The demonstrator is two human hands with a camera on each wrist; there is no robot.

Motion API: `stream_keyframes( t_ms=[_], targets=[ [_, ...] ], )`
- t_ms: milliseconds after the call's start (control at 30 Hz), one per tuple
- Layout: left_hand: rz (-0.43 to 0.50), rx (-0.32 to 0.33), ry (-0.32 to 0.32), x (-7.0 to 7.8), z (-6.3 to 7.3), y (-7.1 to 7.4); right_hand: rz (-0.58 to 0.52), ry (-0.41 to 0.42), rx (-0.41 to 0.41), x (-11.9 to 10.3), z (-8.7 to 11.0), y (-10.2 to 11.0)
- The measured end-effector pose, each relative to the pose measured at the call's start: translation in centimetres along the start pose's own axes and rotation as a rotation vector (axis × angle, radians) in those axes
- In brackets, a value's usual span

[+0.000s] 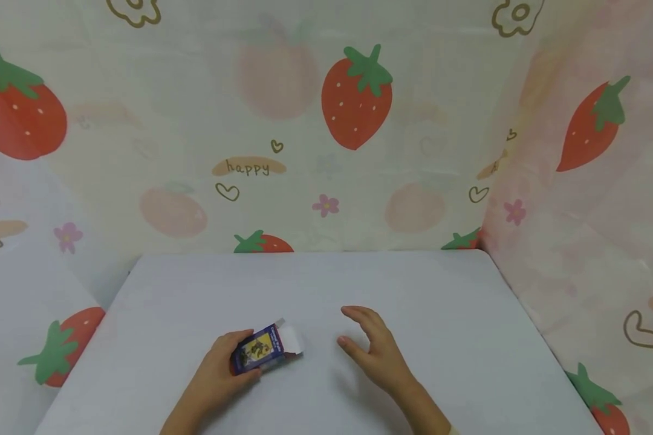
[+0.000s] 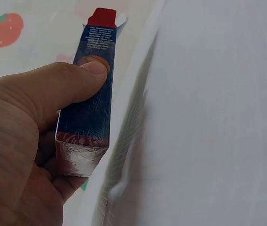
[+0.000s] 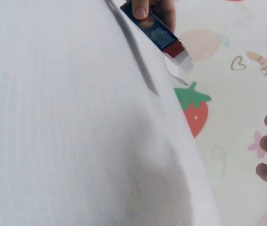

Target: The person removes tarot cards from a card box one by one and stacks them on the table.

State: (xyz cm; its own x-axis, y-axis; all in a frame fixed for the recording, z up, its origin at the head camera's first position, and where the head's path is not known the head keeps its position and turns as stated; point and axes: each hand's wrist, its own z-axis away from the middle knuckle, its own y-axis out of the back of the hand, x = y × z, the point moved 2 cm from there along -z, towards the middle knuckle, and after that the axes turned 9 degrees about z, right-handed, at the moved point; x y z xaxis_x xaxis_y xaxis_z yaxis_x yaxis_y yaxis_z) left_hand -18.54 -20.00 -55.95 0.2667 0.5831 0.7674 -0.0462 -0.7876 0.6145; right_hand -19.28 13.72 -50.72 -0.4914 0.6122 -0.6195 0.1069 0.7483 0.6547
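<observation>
left hand [image 1: 217, 365]: gripped the blue box [image 1: 258, 349]
right hand [image 1: 376, 350]: hovered, fingers relaxed, right of the box
white flap [image 1: 291, 340]: stood open

"happy" stands on the backdrop [image 1: 305, 145] (the box [image 1: 258, 348] bears print too small to read)

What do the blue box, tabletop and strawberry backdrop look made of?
Blue box: likely thin printed card, judging by the folded white flap; crinkled glints at its closed end suggest glossy clear film.
Tabletop: matt white, no sharp reflections; laminate or cover, can't tell.
Strawberry backdrop: thin printed sheet, visibly creased; fabric or plastic, unclear.
</observation>
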Motion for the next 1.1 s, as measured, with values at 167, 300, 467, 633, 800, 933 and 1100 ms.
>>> stream_keyframes(
  t_ms=[167,300,467,633,800,933,1100],
  targets=[
    [-0.013,0.014,-0.039,0.0,0.0,-0.2,-0.026,0.035,-0.011,-0.9,-0.8,-0.7],
    [-0.018,0.022,-0.060,0.0,0.1,-0.4,-0.039,0.077,-0.017,-1.7,-1.4,-1.4],
    [-0.013,0.043,-0.083,0.3,0.0,-0.4,-0.059,0.116,-0.034,-2.3,-2.0,-2.4],
    [-0.025,0.064,-0.117,0.7,-0.1,-0.5,-0.080,0.107,-0.057,-2.8,-2.6,-3.5],
    [-0.025,0.077,-0.116,1.0,-0.2,-0.5,-0.108,0.102,-0.086,-3.0,-3.2,-4.4],
    [-0.005,0.081,-0.110,1.0,-0.1,-0.6,-0.117,0.100,-0.114,-3.2,-3.5,-5.1],
    [-0.009,0.089,-0.125,1.1,-0.1,-0.7,-0.129,0.065,-0.143,-3.1,-3.7,-5.8]
  ],
)
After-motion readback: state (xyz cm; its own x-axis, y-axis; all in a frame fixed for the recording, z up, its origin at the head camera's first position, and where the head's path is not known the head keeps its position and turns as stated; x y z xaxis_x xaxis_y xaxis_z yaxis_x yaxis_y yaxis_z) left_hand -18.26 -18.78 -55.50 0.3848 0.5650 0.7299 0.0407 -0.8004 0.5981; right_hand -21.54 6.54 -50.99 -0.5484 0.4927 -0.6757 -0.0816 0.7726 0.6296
